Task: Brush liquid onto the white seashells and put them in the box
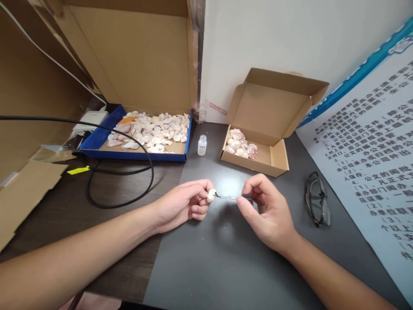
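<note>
My left hand [187,204] pinches a small white shell [211,196] between thumb and fingers above the dark table [206,258]. My right hand [266,206] grips a thin clear-handled brush [230,197], whose dark tip touches the shell. A small open glass vial [201,145] stands upright behind the hands. A blue tray [97,142] with many pale shells lies at the back left. A small cardboard box [258,165] at the back right holds several pinkish shells.
A black cable [142,146] loops over the table's left side. Folded glasses [318,200] lie at the right beside a printed poster [374,163]. Large cardboard sheets [129,56] stand along the back and left. A white power strip [90,120] sits behind the tray.
</note>
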A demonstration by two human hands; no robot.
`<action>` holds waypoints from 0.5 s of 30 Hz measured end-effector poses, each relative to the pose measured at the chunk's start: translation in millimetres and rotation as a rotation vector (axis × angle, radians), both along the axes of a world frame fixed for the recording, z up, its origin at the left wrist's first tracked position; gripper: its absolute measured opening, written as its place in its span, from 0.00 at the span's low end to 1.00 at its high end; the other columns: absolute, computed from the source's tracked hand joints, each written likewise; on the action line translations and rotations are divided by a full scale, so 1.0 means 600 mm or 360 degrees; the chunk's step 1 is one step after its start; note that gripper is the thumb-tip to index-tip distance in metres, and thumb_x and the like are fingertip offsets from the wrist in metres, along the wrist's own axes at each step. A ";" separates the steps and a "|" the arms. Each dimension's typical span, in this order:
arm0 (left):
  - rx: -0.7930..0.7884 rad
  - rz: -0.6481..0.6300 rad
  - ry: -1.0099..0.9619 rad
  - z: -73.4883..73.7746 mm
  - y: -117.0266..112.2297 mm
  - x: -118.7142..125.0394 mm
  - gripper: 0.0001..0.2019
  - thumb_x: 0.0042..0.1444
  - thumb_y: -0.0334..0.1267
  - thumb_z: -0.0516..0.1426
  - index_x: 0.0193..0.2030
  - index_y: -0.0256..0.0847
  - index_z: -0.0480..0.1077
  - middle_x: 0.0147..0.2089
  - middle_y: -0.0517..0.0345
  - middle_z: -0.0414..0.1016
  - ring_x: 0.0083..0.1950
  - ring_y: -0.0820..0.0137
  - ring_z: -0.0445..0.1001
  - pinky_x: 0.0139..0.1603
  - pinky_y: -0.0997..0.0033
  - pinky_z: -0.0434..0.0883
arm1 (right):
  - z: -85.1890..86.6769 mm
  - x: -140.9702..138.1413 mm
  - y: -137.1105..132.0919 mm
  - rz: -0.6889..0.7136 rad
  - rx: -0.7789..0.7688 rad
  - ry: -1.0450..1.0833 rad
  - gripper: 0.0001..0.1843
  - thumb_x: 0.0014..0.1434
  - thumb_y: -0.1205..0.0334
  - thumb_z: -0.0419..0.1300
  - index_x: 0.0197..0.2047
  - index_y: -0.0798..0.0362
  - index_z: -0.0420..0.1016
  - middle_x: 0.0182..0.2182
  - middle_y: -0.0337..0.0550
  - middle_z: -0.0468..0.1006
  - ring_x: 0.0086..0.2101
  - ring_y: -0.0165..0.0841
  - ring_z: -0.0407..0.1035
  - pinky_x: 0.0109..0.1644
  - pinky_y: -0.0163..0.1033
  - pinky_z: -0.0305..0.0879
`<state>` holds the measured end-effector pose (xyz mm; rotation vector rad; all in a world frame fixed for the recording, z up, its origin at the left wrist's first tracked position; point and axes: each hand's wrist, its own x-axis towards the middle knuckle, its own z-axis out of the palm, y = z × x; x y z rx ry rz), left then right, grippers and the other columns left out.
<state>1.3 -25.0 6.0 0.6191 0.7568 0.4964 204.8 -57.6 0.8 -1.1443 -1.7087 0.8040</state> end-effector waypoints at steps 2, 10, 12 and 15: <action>0.0000 -0.0002 -0.0005 -0.001 0.000 -0.001 0.03 0.51 0.28 0.53 0.30 0.37 0.61 0.24 0.66 0.53 0.22 0.82 0.49 0.24 0.80 0.49 | 0.000 0.001 -0.001 0.0011 0.0049 0.0040 0.08 0.60 0.66 0.59 0.36 0.50 0.60 0.24 0.32 0.62 0.22 0.23 0.58 0.25 0.28 0.60; 0.0001 0.0003 0.0008 0.002 0.000 0.001 0.03 0.53 0.27 0.53 0.30 0.37 0.61 0.23 0.66 0.52 0.22 0.82 0.49 0.24 0.80 0.49 | 0.004 -0.002 0.002 -0.0047 0.0058 -0.0112 0.09 0.57 0.69 0.58 0.33 0.51 0.60 0.23 0.31 0.60 0.20 0.22 0.56 0.22 0.27 0.57; -0.0006 0.0015 0.0016 0.002 0.000 0.002 0.04 0.53 0.28 0.53 0.30 0.37 0.61 0.23 0.66 0.52 0.22 0.82 0.49 0.24 0.81 0.49 | 0.004 -0.003 0.003 -0.0042 0.0053 -0.0116 0.08 0.57 0.68 0.58 0.33 0.51 0.60 0.22 0.31 0.60 0.20 0.22 0.55 0.22 0.28 0.56; -0.0007 0.0021 0.0025 0.001 -0.001 0.003 0.04 0.54 0.28 0.53 0.30 0.36 0.61 0.24 0.66 0.52 0.22 0.83 0.48 0.24 0.81 0.48 | 0.004 -0.003 0.003 -0.0021 0.0038 -0.0118 0.08 0.57 0.67 0.58 0.33 0.51 0.60 0.22 0.31 0.60 0.20 0.22 0.56 0.22 0.29 0.57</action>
